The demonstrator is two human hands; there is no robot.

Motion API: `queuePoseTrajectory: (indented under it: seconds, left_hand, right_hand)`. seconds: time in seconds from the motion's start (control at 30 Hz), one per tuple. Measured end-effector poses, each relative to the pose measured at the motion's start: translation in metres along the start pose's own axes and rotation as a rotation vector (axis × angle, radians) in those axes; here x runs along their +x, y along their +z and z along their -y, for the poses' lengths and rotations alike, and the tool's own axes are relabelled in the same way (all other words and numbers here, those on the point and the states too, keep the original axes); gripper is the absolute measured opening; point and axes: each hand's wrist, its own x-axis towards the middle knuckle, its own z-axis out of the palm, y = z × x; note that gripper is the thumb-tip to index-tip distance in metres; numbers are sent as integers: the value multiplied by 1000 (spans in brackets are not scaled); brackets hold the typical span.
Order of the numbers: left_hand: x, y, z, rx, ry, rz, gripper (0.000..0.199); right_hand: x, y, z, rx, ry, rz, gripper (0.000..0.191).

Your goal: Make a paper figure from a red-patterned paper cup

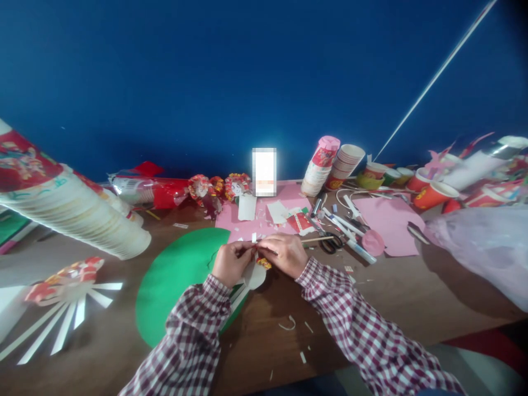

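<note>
My left hand (231,264) and my right hand (287,254) meet over the table, fingers closed in a pinch on a cut-open paper cup (256,276). Its round white base faces up below my fingers, and white strips (238,298) fan out from it past my left wrist. A short white strip end (254,237) sticks up above my fingertips. Between the hands a curled yellow and red strip (264,264) shows. Fingertips partly cover the held spot. Under my left hand lies a green paper oval (177,280).
Another cut cup with fanned strips (74,291) lies left, near a tilted cup stack (94,214). Pink paper (280,198) with scraps, black-handled scissors (330,242) and pens (342,223) lie ahead. More cup stacks (315,173) and a plastic bag (482,247) stand right.
</note>
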Motion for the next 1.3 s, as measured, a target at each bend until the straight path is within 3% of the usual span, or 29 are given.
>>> queuePoseTrajectory:
  seconds: [0.37, 0.73, 1.3]
  left_hand:
    - [0, 1, 2, -56, -60, 19, 29]
    - [-3, -5, -13, 12, -76, 54, 31]
    - [-2, -9, -13, 50, -9, 83, 36]
  right_hand:
    - [-1, 5, -3, 27, -20, -2, 12]
    - [1, 0, 0, 46, -21, -22, 14]
    - [0, 1, 1, 38, -33, -37, 13]
